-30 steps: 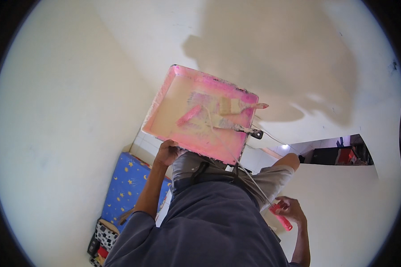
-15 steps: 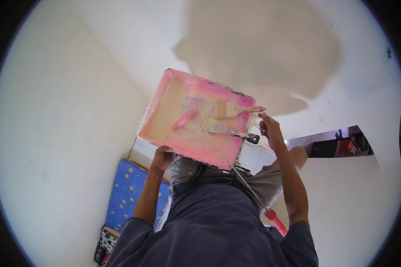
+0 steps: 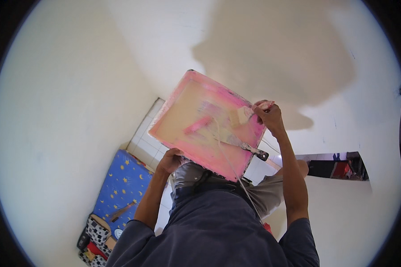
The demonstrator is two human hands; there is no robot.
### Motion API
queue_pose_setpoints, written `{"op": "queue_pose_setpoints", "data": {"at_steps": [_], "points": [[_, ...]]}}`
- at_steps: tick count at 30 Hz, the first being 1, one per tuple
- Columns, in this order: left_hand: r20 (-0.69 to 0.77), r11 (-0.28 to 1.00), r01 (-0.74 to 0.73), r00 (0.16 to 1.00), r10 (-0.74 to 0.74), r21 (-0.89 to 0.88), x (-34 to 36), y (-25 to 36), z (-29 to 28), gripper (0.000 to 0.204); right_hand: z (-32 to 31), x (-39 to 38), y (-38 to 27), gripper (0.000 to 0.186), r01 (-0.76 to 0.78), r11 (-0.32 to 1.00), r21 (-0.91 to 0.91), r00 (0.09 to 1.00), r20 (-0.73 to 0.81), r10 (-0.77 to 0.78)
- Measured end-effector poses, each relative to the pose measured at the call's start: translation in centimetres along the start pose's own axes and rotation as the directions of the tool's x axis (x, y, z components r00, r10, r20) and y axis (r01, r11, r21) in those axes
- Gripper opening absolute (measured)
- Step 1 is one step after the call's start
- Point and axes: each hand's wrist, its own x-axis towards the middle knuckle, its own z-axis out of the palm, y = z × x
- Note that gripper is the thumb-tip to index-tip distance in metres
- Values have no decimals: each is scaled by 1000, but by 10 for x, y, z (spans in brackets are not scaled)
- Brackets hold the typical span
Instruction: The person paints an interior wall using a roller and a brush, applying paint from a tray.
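Observation:
A pink-stained paint tray (image 3: 169, 107) with cream paint in it is held up in front of me, tilted. My left hand (image 3: 170, 161) grips its near left edge, the fingers partly hidden beneath. At the tray's right rim, my right hand (image 3: 268, 116) is closed round the handle of a paintbrush (image 3: 241, 115), whose bristles rest on the tray. A paint roller (image 3: 198, 125) with a small pink sleeve lies in the tray, its long thin rod reaching out past the near edge. Beside it lies a putty knife (image 3: 256, 151) with a black handle jutting over the right rim.
Pale walls (image 3: 71, 89) stand close on the left and ahead, with a large shadow on the far one. A blue mattress (image 3: 120, 180) with stars and moons lies on the tiled floor at lower left, near checkered cloth (image 3: 96, 231). An opening (image 3: 338, 167) shows at right.
My right hand has moved from just off the tray's right rim onto the brush handle and closed on it. The tray has shifted right and turned slightly clockwise, with my left hand still on it.

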Motion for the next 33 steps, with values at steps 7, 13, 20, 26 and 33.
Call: {"op": "queue_pose_setpoints", "data": {"at_steps": [7,13,20,26,33], "points": [[4,999,9,1000,-9,-47,-3,-1,3,38,20,21,-64,15,371,921,-116,898,299,-324],[-1,997,19,1000,-19,-77,-6,1,9,38,95,55,-97,16,529,838,-138,767,500,-402],[4,993,-25,1000,26,-112,-8,-3,12,30,158,82,-108,12,695,667,-268,623,687,-373],[4,994,-69,998,69,-87,-6,-11,3,34,176,84,-102,13,751,588,-301,571,743,-348],[0,997,-69,998,69,-47,-6,-16,-6,38,126,79,-91,18,321,947,33,843,447,-301]]}}
